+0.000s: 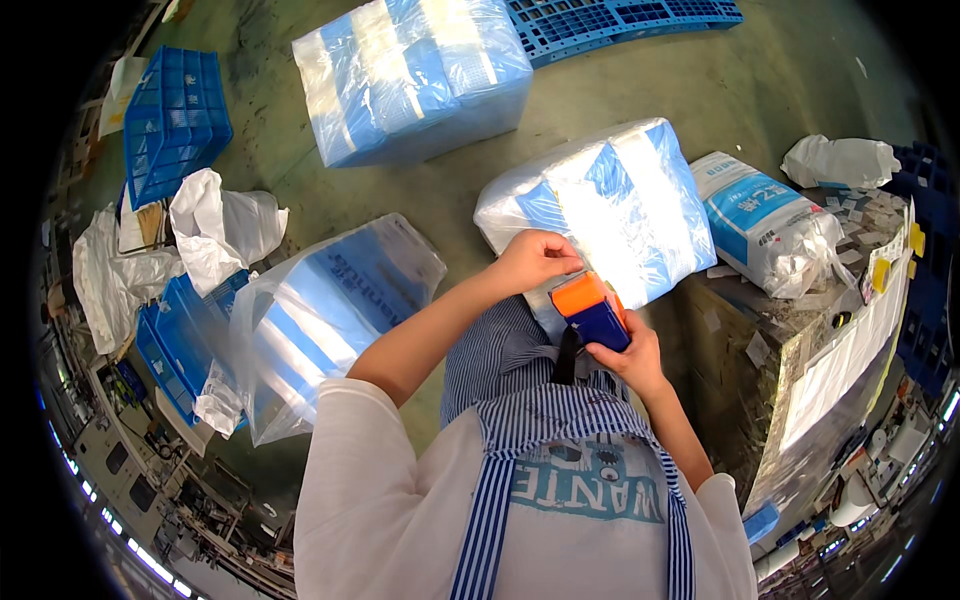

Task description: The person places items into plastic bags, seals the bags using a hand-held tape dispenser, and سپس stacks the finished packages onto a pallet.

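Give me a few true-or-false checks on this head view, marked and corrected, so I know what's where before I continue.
1. The right-hand grip holds the orange-and-navy boxy handheld tool. True.
2. The left-hand grip rests on the striped cloth apron. False: it is just above-left of the tool in the picture.
3. The white-and-blue printed sack lies right of the plastic-wrapped blue-and-white bundle nearest the hands. True.
4. The apron is red and white. False: it is blue and white.
5. A blue plastic crate stands at the upper left. True.

left fingers (562,250) pinched together; right fingers (607,354) curled, gripping.
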Action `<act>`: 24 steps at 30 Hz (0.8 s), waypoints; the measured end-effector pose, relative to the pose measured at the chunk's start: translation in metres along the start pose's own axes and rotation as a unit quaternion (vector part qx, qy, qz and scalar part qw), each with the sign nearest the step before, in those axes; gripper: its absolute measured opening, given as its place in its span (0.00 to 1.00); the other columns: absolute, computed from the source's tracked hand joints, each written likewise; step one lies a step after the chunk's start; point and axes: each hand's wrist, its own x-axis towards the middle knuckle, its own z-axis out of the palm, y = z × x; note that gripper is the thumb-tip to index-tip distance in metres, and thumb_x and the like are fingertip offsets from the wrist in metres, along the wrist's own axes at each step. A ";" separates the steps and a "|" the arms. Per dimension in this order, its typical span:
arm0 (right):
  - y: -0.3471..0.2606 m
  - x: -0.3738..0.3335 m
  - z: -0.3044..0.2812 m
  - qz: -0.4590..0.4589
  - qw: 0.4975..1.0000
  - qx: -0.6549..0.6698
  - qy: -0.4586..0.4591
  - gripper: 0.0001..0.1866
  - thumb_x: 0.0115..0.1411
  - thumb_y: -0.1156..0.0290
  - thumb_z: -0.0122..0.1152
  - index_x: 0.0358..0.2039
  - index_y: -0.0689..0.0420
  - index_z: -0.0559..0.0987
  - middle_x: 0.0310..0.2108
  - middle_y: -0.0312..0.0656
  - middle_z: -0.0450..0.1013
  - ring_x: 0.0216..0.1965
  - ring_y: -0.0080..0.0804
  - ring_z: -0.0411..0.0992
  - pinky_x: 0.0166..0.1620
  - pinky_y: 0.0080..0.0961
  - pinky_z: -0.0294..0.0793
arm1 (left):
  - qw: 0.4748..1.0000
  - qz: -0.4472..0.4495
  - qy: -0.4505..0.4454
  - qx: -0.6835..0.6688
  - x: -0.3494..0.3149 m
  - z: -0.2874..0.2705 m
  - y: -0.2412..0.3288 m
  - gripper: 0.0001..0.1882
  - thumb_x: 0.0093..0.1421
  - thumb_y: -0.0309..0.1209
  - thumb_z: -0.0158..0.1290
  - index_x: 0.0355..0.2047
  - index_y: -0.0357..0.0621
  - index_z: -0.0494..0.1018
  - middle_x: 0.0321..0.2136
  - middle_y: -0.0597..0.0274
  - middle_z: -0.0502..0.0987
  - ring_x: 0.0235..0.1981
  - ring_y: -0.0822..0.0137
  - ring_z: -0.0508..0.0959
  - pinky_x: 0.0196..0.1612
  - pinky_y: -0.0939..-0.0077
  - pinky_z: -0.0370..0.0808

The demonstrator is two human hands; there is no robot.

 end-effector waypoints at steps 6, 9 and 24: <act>-0.024 0.016 0.004 0.064 0.998 -0.007 0.007 0.27 0.41 0.58 0.73 0.35 0.65 0.74 0.21 0.45 0.74 0.24 0.27 0.73 0.31 0.23 0.71 | 0.983 0.028 0.079 0.162 0.027 -0.043 0.029 0.06 0.53 0.28 0.61 0.28 0.37 0.79 0.23 0.65 0.78 0.25 0.79 0.74 0.29 0.82 0.70; -0.024 0.026 -0.010 0.044 0.997 -0.057 0.032 0.27 0.41 0.57 0.73 0.34 0.65 0.74 0.20 0.43 0.73 0.22 0.26 0.73 0.29 0.22 0.71 | 0.945 0.041 0.226 0.234 0.066 -0.114 0.057 0.09 0.52 0.35 0.61 0.27 0.41 0.80 0.21 0.63 0.79 0.22 0.75 0.75 0.27 0.79 0.70; -0.007 0.019 -0.012 0.175 0.979 -0.106 0.016 0.35 0.40 0.49 0.71 0.41 0.65 0.76 0.27 0.53 0.76 0.30 0.44 0.77 0.35 0.33 0.74 | 0.879 -0.155 0.154 0.423 0.134 -0.122 -0.045 0.16 0.59 0.46 0.50 0.36 0.49 0.77 0.34 0.60 0.79 0.40 0.61 0.76 0.44 0.63 0.69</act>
